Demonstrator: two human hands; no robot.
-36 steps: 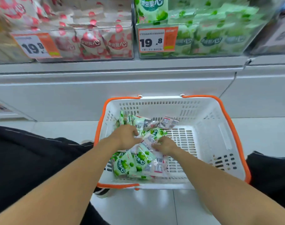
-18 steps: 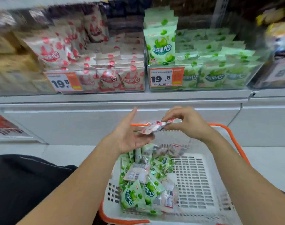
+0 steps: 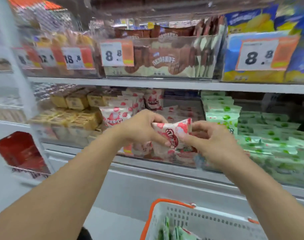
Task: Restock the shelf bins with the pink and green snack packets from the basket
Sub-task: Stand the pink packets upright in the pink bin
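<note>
Both hands hold one pink snack packet (image 3: 172, 134) in front of the clear bin of pink packets (image 3: 147, 108) on the lower shelf. My left hand (image 3: 141, 129) grips the packet's left side, thumb on its front. My right hand (image 3: 211, 141) pinches its right edge. To the right stands the bin of green packets (image 3: 262, 129). Below, the white basket with an orange rim (image 3: 175, 203) shows a few green packets (image 3: 172, 231) at the frame's bottom edge.
The upper shelf carries bins of brown biscuit packs (image 3: 158, 58) and blue-yellow packs (image 3: 262, 54) with orange price tags. Yellow boxed snacks (image 3: 73, 108) fill the bin left of the pink one. A red pack (image 3: 18, 151) sits at the far left.
Both hands left the basket, lifted a pink packet up and carried it to the front of the pink bin. The view tilted upward, so the basket dropped to the bottom.
</note>
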